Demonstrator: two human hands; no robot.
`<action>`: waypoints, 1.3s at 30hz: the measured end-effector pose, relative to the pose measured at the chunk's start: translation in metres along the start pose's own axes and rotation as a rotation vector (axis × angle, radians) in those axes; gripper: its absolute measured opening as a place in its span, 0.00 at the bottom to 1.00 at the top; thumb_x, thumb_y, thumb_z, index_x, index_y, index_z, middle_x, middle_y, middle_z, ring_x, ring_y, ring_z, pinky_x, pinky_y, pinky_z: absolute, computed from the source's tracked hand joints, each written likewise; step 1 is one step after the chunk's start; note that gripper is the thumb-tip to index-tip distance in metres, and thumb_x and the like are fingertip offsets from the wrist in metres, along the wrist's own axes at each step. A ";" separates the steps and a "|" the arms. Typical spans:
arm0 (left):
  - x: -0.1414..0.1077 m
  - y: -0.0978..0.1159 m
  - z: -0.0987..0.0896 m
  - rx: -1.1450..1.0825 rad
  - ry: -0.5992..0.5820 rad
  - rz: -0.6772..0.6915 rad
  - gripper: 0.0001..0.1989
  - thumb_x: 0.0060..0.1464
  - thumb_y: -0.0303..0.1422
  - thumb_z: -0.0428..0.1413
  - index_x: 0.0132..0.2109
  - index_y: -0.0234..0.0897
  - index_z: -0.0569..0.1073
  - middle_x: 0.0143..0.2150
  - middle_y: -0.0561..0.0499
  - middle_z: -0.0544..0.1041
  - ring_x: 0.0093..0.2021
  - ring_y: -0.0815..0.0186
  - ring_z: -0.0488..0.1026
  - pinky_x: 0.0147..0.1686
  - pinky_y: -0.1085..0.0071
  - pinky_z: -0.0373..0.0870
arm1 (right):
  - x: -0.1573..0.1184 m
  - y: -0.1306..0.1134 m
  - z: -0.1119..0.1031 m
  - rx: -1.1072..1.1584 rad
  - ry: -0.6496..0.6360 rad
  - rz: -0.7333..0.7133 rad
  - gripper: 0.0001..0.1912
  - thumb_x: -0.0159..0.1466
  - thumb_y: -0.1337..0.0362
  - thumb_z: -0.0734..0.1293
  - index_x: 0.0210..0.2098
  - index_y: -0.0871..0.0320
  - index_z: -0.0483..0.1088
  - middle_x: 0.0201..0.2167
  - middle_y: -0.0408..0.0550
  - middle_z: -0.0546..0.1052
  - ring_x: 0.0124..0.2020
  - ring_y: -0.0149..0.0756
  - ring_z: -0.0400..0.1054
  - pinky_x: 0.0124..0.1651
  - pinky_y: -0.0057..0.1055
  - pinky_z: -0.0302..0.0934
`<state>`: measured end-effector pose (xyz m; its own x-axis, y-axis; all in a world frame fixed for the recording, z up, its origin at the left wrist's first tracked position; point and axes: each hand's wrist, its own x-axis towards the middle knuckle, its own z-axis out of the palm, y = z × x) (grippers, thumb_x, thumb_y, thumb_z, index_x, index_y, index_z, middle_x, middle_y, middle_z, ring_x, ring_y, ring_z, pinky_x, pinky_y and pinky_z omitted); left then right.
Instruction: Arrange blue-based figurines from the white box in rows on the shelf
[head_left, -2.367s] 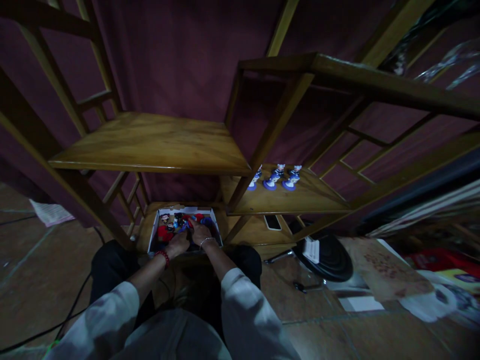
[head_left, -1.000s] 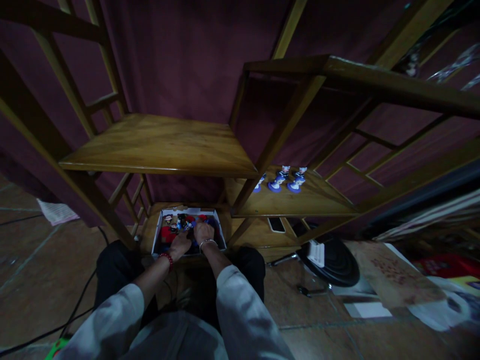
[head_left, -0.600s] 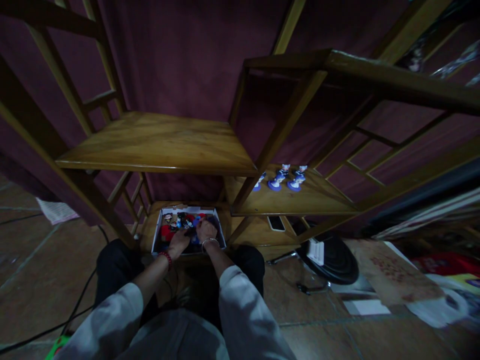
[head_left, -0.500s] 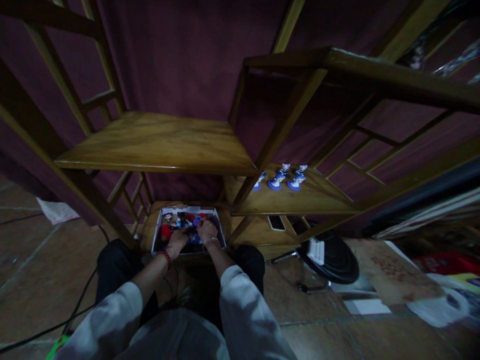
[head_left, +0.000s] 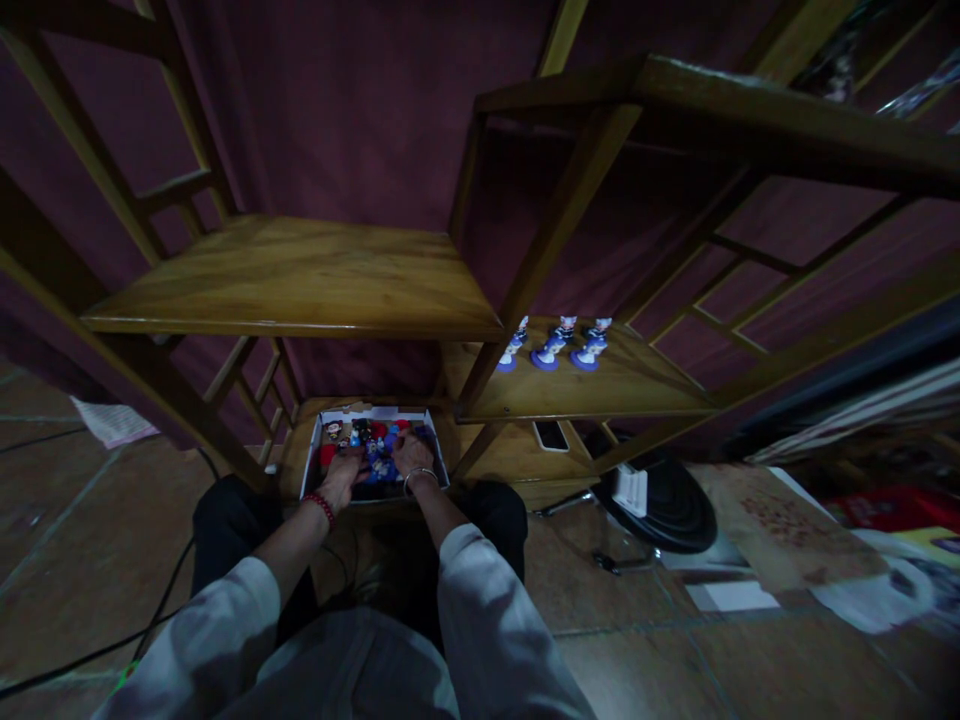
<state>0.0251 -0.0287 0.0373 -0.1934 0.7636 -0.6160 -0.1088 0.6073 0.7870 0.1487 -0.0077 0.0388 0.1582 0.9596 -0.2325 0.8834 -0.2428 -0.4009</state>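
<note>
A shallow white-rimmed cardboard box (head_left: 309, 466) sits on the low shelf before my knees. Several small red, blue and black figurines (head_left: 381, 466) lie jumbled in it. My left hand (head_left: 345, 472), a red bead bracelet at its wrist, rests over the left part of the box with its fingers stretched out above the pieces. Over the box's right side, my right hand (head_left: 412, 456) has its fingers bent down among the blue and red pieces. Its fingertips are hidden, so what they grip cannot be made out. A silver bangle circles that wrist.
Several purple-and-white figurines (head_left: 548, 352) stand on the shelf to the right. Below them lies a phone (head_left: 551, 436). A wooden shelf board (head_left: 300, 285) overhangs the box. At right stands a black stool (head_left: 664, 505); cables (head_left: 161, 600) run across the floor at left.
My left hand has drawn back a little to the left, uncovering more blue pieces in the middle of the box. My right hand stays in nearly the same spot. The view has shifted slightly.
</note>
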 end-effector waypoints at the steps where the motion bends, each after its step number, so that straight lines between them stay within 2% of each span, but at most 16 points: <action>1: 0.000 0.000 0.000 -0.015 -0.003 0.002 0.11 0.53 0.22 0.45 0.42 0.32 0.67 0.50 0.41 0.70 0.42 0.66 0.72 0.32 0.75 0.72 | 0.000 0.000 0.000 0.011 0.005 0.009 0.15 0.63 0.64 0.54 0.46 0.55 0.66 0.38 0.48 0.76 0.41 0.34 0.70 0.41 0.26 0.60; 7: -0.001 0.001 -0.001 -0.081 -0.027 0.004 0.11 0.53 0.21 0.45 0.44 0.30 0.66 0.53 0.39 0.68 0.45 0.65 0.72 0.33 0.76 0.72 | -0.003 -0.001 0.000 0.019 0.002 0.024 0.15 0.62 0.64 0.54 0.46 0.56 0.66 0.37 0.50 0.76 0.41 0.36 0.70 0.41 0.28 0.60; 16: 0.000 0.005 -0.004 -0.239 -0.081 0.003 0.17 0.47 0.14 0.45 0.42 0.32 0.66 0.55 0.41 0.66 0.49 0.64 0.70 0.41 0.70 0.72 | 0.000 0.002 -0.001 0.009 -0.015 0.014 0.13 0.61 0.62 0.57 0.44 0.53 0.67 0.39 0.46 0.76 0.43 0.34 0.69 0.43 0.28 0.59; 20: 0.002 0.004 -0.005 -0.221 -0.099 0.007 0.17 0.45 0.13 0.46 0.40 0.32 0.68 0.50 0.43 0.71 0.46 0.65 0.72 0.42 0.68 0.72 | 0.004 0.008 0.000 0.044 -0.019 0.008 0.12 0.61 0.61 0.57 0.41 0.52 0.68 0.41 0.43 0.76 0.44 0.33 0.68 0.45 0.27 0.58; 25: 0.004 0.004 -0.005 -0.140 -0.093 -0.009 0.09 0.49 0.17 0.49 0.37 0.30 0.69 0.46 0.40 0.73 0.44 0.64 0.72 0.40 0.70 0.72 | 0.008 0.014 0.002 0.072 -0.053 0.004 0.10 0.59 0.60 0.59 0.38 0.51 0.69 0.40 0.41 0.76 0.43 0.32 0.69 0.45 0.26 0.58; 33: 0.008 0.011 -0.017 -0.064 -0.077 -0.043 0.05 0.50 0.21 0.51 0.35 0.30 0.68 0.38 0.41 0.75 0.36 0.64 0.75 0.36 0.69 0.73 | 0.013 0.022 0.008 0.071 -0.062 0.004 0.13 0.60 0.63 0.59 0.40 0.58 0.70 0.41 0.47 0.75 0.43 0.31 0.68 0.44 0.22 0.57; 39: 0.013 0.011 -0.027 -0.074 -0.036 -0.026 0.07 0.53 0.21 0.46 0.37 0.30 0.68 0.32 0.43 0.75 0.30 0.65 0.76 0.32 0.70 0.74 | 0.014 0.022 0.011 0.027 -0.020 -0.030 0.11 0.59 0.66 0.58 0.38 0.58 0.70 0.40 0.47 0.75 0.43 0.33 0.68 0.46 0.24 0.57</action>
<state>-0.0046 -0.0178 0.0388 -0.1550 0.7559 -0.6360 -0.1858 0.6100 0.7703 0.1651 -0.0006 0.0170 0.1224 0.9637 -0.2374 0.8755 -0.2175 -0.4315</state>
